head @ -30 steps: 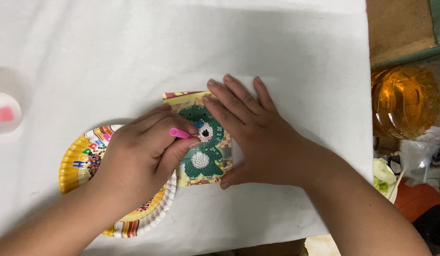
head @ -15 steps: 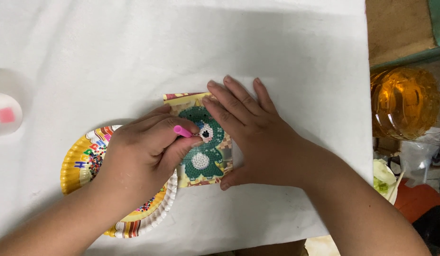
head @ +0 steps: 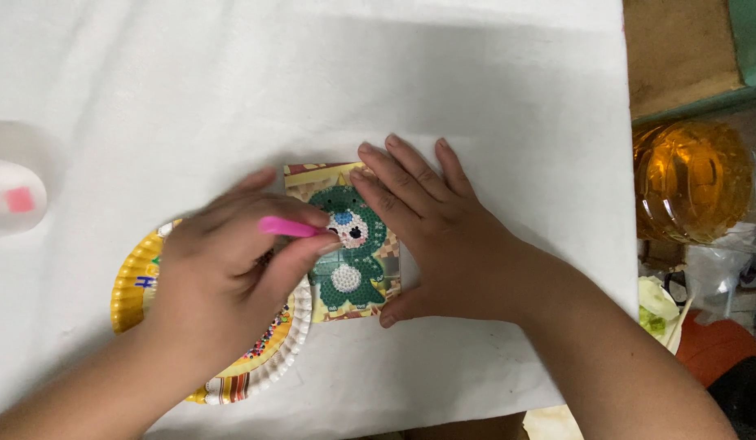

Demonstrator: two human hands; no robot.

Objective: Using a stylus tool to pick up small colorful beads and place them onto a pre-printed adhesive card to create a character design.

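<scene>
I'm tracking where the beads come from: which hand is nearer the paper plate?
Left. The left hand hovers right over the paper plate, holding a pink tool. The right hand lies flat on the bead picture, off the plate's right side.

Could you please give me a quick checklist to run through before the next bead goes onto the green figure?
1. Right hand flat on the bead board, steadying it: ok.
2. Left hand grips the pink tool: ok.
3. Tool tip over the figure's face: ok.
4. Bead loaded on the tip: cannot tell, fingers hide it.
5. Paper plate of loose beads beside the board: ok.
</scene>
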